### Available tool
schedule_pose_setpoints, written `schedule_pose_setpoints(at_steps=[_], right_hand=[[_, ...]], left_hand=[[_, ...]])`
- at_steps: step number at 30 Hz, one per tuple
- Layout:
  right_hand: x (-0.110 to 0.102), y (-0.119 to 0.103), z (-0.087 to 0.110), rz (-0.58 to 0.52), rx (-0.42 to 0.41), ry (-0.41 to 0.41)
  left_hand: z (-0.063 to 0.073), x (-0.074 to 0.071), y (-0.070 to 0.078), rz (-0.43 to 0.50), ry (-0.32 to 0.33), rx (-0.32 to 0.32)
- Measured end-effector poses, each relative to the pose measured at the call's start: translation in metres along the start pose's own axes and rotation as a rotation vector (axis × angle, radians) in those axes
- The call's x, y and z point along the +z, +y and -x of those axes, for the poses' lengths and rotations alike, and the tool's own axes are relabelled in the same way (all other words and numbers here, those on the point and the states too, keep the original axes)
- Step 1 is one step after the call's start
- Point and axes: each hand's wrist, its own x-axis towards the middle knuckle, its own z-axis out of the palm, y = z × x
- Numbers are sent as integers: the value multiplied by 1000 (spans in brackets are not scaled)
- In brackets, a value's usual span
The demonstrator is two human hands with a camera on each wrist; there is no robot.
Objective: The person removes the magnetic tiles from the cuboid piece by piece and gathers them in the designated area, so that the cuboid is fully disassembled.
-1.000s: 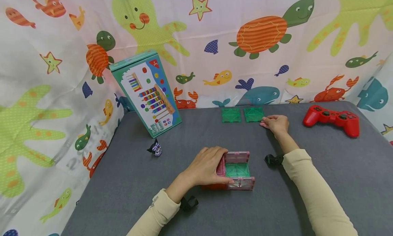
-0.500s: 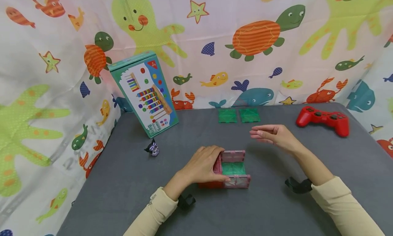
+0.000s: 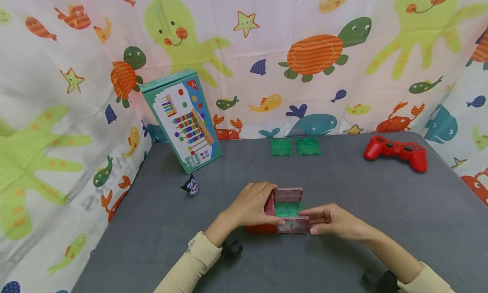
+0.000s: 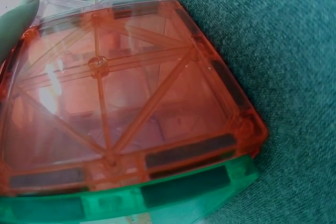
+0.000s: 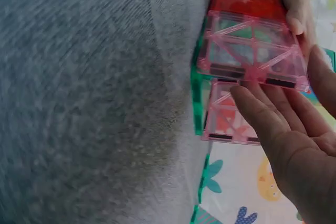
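Note:
A box-like build of see-through magnetic tiles stands on the grey table, with a red tile (image 4: 142, 87) at its left front. My left hand (image 3: 248, 206) grips this part from above, thumb along the front side. The right half is uncovered: a green tile (image 3: 286, 209) forms its floor, between a pink back tile (image 3: 288, 194) and a pink front tile (image 3: 293, 226). My right hand (image 3: 333, 221) is at the front tile's right end. In the right wrist view its extended fingers (image 5: 262, 114) reach behind that tile, thumb apart. Whether they touch it I cannot tell.
Two flat green tiles (image 3: 281, 147) lie side by side at the table's back edge. A red game controller (image 3: 396, 152) rests at the back right. On the left, a toy box (image 3: 184, 123) leans against the sea-animal curtain (image 3: 248, 81), behind a small dark figurine (image 3: 190, 186).
From beside the rear green tiles, my right hand has come forward and down to the build's right end. Both rear tiles stay there. My left hand keeps its grip.

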Motion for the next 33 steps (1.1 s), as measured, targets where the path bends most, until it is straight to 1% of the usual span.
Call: schedule_pose_setpoints(at_steps=[7,12,14,19,23,27,29,33], right_hand=[[3,16,-12,9,-48,-59],[4,24,-14,-11,-58,-71],[5,25,-14,-2,-60,-53],[5,27,-14,66,-57,15],[6,27,-15,62,-19,52],[7,26,-15,19,42,90],[6,27,-15,-7,52,104],[3,26,-13,-81,61,91]], left_hand=[[1,1,1,-7,3,4],[0,3,2,-4,-2,8],[0,3,1,0,-2,7],[0,2,0,6,2,4],[1,1,-1,12,-2,0],[1,1,-1,11,-3,1],[1,1,-1,8,-1,2],[0,1,-1,-2,-1,1]])
